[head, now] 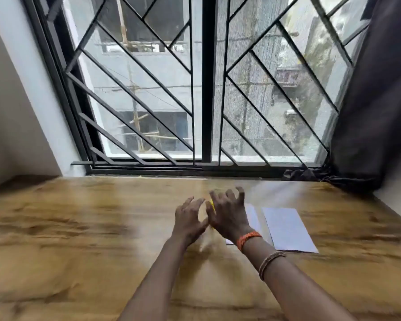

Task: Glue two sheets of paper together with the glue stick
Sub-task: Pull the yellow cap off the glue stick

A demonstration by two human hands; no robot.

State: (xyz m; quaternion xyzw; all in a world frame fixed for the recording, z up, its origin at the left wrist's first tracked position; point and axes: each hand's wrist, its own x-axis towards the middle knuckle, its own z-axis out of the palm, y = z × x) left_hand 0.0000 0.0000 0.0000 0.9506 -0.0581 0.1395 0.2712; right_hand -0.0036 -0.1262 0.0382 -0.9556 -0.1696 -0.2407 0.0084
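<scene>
Two white sheets of paper lie flat on the wooden table (79, 228). The right sheet (287, 228) shows whole, while the left sheet (253, 216) is partly hidden behind my right hand (229, 216). My left hand (189, 220) is close beside the right hand, left of the sheets, with its fingers spread. A narrow yellow thing, probably the glue stick (212, 206), shows between the two hands against the right hand's thumb side. Motion blur hides who grips it. A pale smear lies under the hands.
A barred window (204, 89) runs along the table's far edge. A dark curtain (375, 100) hangs at the right and bunches onto the table's back right corner. A white wall (14, 100) closes the left side.
</scene>
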